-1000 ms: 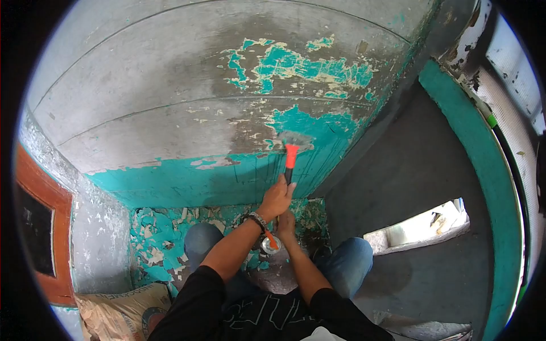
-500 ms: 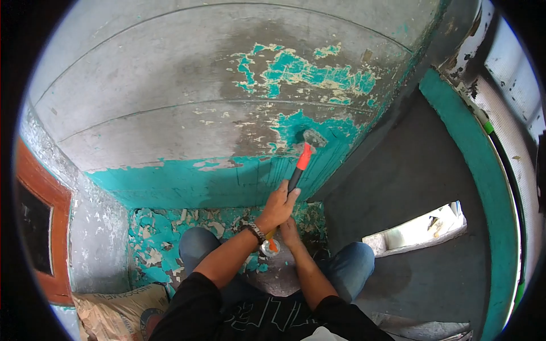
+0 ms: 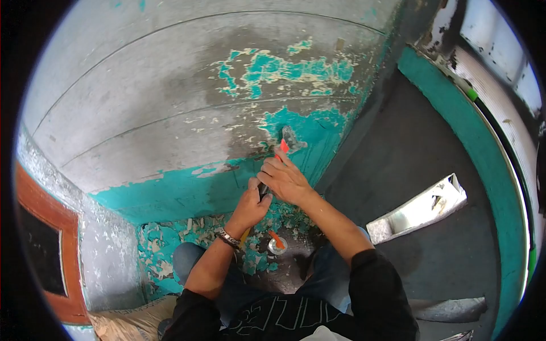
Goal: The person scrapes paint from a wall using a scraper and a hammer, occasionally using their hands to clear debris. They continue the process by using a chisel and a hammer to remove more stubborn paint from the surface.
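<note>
A long-handled scraper with a red neck and dark grip rests its grey head against the turquoise paint on the wall. My left hand, a bracelet at its wrist, is wrapped round the lower dark part of the handle. Higher up, my right hand grips the handle close to the red neck. Bare grey plaster and ragged turquoise patches show above the blade.
Paint flakes litter the floor at the wall's foot. Between my legs stands a small round container with an orange item. A paper sack lies lower left, a white channel-shaped piece at right.
My right hand has risen from the handle's lower end to near the red neck. My left hand is now lower and further left. The scraper is tilted more to the left; the view has shifted.
</note>
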`<state>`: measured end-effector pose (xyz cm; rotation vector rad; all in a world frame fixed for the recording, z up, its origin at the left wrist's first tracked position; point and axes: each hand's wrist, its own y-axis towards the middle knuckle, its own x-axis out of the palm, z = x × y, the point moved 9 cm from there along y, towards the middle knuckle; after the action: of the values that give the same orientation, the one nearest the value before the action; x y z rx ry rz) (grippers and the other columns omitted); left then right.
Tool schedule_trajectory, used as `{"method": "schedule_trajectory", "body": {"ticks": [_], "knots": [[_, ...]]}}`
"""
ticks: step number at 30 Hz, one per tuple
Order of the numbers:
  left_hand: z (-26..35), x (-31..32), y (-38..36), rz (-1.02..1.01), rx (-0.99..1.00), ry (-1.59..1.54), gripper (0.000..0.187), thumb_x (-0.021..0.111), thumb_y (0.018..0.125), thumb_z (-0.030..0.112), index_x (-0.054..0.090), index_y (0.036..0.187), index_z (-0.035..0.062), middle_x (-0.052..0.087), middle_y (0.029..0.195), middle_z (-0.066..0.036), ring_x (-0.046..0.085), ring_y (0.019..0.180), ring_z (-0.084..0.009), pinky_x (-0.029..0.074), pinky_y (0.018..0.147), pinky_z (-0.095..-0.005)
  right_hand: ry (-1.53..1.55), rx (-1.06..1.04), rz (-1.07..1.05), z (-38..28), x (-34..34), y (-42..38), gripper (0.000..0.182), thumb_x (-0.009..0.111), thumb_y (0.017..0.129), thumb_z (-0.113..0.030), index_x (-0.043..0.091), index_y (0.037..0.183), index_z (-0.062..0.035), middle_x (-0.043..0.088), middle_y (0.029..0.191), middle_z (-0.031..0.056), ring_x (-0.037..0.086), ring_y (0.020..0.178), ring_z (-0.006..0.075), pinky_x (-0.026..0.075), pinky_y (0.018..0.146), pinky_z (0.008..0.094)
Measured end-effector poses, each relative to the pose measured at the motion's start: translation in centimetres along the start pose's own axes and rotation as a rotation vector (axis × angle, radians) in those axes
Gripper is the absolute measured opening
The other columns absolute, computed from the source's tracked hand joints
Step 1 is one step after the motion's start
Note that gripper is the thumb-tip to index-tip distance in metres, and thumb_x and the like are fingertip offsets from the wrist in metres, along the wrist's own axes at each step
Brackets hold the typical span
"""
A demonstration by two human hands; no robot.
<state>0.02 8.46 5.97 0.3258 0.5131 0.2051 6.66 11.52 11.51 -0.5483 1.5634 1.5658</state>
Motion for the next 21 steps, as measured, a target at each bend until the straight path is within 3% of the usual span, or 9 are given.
{"method": "schedule_trajectory", "body": {"ticks": [3,8,9,11,21], "knots": [[0.1,0.0,-0.5,-0.079,-0.135,-0.066,0.037,0.058,0.087,0.014,0.038,0.115,0.0005,0.055,0.079,-0.016,0.056,0.073,-0.0327,0.045,0.073,-0.0396,0.031,0.089,-0.084,2.6,1.2,-0.2,0.020,0.071,0.065,-0.013,0.060,0.082,-0.0091,0.053,0.084,0.0037,0.052,0.095,0.0233,0.036,0.101,0.0428],[0.1,-1.7,-2.4,-0.320,-0.200,0.192,0.032,0.059,0.088,0.021,0.044,0.109,0.0023,0.055,0.074,-0.015,0.056,0.067,-0.0298,0.044,0.062,-0.0383,0.153,0.136,0.039,4.2,1.7,0.0,0.020,0.074,0.061,-0.021,0.060,0.068,-0.0102,0.048,0.072,0.0018,0.050,0.085,0.0220,0.038,0.090,0.0393],[-0.4,-2.5,-2.8,-0.325,-0.200,0.200,0.032,0.059,0.088,0.021,0.044,0.109,0.0023,0.055,0.074,-0.015,0.056,0.067,-0.0298,0.044,0.062,-0.0383,0.160,0.122,0.046,4.2,1.8,0.4,0.020,0.075,0.060,-0.023,0.059,0.065,-0.0108,0.048,0.070,0.0014,0.049,0.083,0.0219,0.038,0.087,0.0385],[-1.8,-3.7,-4.1,-0.333,-0.261,0.266,0.034,0.060,0.087,0.024,0.047,0.109,0.0025,0.056,0.071,-0.020,0.059,0.070,-0.0397,0.042,0.059,-0.0457,0.160,0.119,0.075,4.3,1.8,0.7,0.021,0.075,0.060,-0.023,0.059,0.066,-0.0114,0.048,0.070,0.0013,0.049,0.083,0.0216,0.038,0.087,0.0384],[0.4,-5.6,-4.9,-0.162,-0.326,0.259,0.030,0.059,0.089,0.022,0.053,0.108,0.0001,0.057,0.068,-0.021,0.059,0.068,-0.0405,0.044,0.058,-0.0426,0.184,0.087,0.256,3.9,1.8,1.2,0.017,0.074,0.065,-0.018,0.058,0.067,-0.0133,0.046,0.070,-0.0003,0.050,0.080,0.0206,0.036,0.086,0.0397]]}}
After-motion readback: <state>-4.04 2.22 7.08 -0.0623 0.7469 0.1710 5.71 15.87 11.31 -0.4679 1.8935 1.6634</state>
